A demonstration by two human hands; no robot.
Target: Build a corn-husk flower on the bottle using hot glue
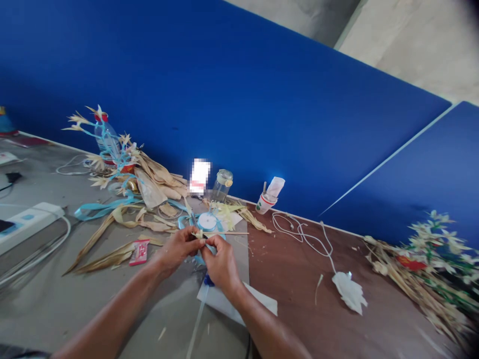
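Observation:
My left hand (187, 244) is closed in a pinch on a small pale husk flower (199, 233), its petals showing above the fingertips. My right hand (221, 259) meets it, thumb and finger pressed together; what lies between them is too small to make out. Just beyond the hands is a spool of light blue ribbon (207, 221). A thin wooden stick (234, 233) extends to the right behind the fingers. Below the right wrist, a white paper sheet (262, 299) lies partly covered by the forearm.
Dried corn husks (160, 174) and a bottle (107, 134) with husk flowers stand at left, near a power strip (33, 224). A glass jar (222, 184), a paper cup (265, 203) and a white cable (314, 239) line the blue partition (224, 89). White flowers (445, 239) lie far right.

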